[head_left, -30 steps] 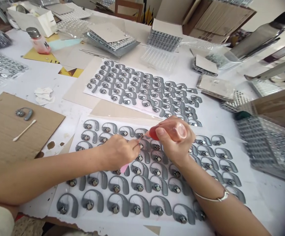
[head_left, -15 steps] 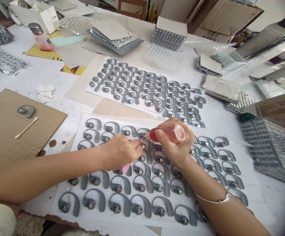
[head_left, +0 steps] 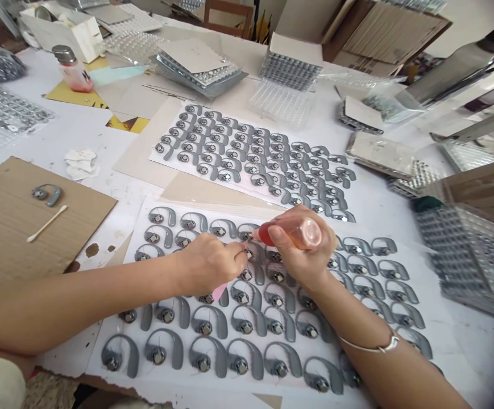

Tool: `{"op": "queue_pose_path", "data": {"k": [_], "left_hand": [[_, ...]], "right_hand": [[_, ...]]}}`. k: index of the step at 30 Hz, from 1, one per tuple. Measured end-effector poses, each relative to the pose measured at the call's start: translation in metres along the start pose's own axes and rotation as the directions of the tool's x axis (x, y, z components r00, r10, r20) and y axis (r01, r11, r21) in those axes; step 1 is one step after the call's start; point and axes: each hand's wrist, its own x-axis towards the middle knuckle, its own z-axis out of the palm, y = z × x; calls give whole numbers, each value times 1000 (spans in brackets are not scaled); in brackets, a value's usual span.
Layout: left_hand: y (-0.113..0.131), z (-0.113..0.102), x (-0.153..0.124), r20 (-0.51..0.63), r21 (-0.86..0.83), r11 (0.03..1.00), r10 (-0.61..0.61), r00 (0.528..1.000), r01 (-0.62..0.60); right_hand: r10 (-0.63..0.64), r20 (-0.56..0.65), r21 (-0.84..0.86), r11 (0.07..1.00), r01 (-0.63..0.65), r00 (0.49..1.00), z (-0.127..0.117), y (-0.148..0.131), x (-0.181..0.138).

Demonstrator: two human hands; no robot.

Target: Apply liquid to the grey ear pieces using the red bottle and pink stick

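Observation:
My right hand is wrapped round a small bottle of red liquid, tilted with its nozzle pointing left at a grey ear-hook part. My left hand is closed in a pinch on a thin pink tool, its fingertips meeting the nozzle over that same part. Both hands hover over a white sheet that carries rows of several grey ear-hook parts with metal centres. A second sheet of the same parts lies further back.
A brown cardboard sheet at the left holds a single grey part and a cotton swab. A pink bottle with a metal cap stands at the far left. Clear blister trays and boxes crowd the right and back.
Both hands stay together over the same part. The view has shifted only slightly.

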Motion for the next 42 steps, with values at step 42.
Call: {"op": "queue_pose_path", "data": {"k": [42], "left_hand": [[0,0,-1,-115,39,999,-18,993,23]], "right_hand": [[-135,-82,-54,990,131,987,1,5,0]]}}
